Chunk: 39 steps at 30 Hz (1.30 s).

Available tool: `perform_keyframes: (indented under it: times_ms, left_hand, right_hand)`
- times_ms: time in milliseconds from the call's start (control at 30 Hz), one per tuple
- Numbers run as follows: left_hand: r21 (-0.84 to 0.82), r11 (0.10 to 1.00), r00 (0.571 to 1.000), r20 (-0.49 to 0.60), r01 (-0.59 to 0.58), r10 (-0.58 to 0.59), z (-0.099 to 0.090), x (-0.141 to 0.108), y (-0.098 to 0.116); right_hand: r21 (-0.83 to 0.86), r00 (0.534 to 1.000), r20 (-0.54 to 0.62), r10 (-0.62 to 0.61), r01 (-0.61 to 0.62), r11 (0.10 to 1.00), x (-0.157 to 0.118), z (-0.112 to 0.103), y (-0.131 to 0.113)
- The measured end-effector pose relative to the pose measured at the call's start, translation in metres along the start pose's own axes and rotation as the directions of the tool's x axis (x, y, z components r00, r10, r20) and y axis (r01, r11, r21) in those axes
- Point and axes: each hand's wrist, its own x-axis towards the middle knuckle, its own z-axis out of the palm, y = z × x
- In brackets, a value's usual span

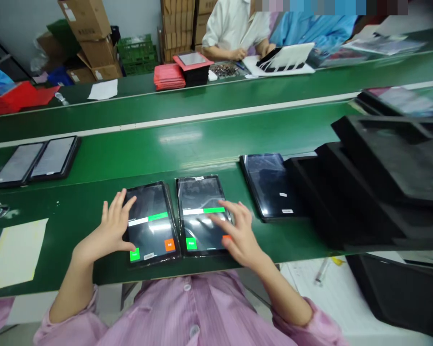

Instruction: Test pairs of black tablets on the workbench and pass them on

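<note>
Two tablets lie side by side on the green bench in front of me, screens lit with green, white and orange blocks. My left hand (112, 223) is spread at the left edge of the left tablet (149, 233). Its thumb is over the green block near that screen's lower left corner. Over the right side of the right tablet (198, 230) is my right hand (240, 230), fingers apart, index finger reaching across the screen and thumb near the orange block. Neither hand holds anything. Clear film seems to cover both tablets.
Dark tablets (267, 187) lie to the right, beside a heap of black trays (346, 187). Two more tablets (54, 156) sit at the far left, above a pale paper sheet (18, 250). Across the bench, people work near red pouches (169, 77) and a white case (292, 57).
</note>
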Motion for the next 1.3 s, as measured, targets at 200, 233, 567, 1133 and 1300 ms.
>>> perform_keyframes:
  times_ms: [200,233,567,1133,1300]
  left_hand:
    - [-0.068,0.988,0.982,0.119,-0.142,0.149,-0.010,0.077,0.011]
    - [-0.055,0.991,0.985,0.112,-0.122,0.127,-0.005,0.093,0.016]
    - [-0.009,0.989,0.989,-0.030,-0.145,0.145,0.011,0.126,0.021]
    - [-0.950,0.199,0.963,0.261,0.242,0.072,0.021,0.090,0.093]
    - [-0.832,-0.326,0.884,0.467,0.449,0.027,0.037,0.079,0.124]
  right_hand:
    - [0.522,0.791,-0.037,0.610,-0.506,0.687,0.045,0.029,0.079]
    - [0.590,0.759,-0.009,0.651,-0.521,0.617,0.048,0.035,0.088]
    - [0.739,0.714,0.026,0.699,-0.485,0.468,0.044,0.044,0.100]
    - [0.711,0.700,-0.025,0.714,-0.490,0.505,0.041,0.052,0.091]
    - [0.782,0.712,0.159,0.684,-0.514,0.353,-0.001,0.046,0.061]
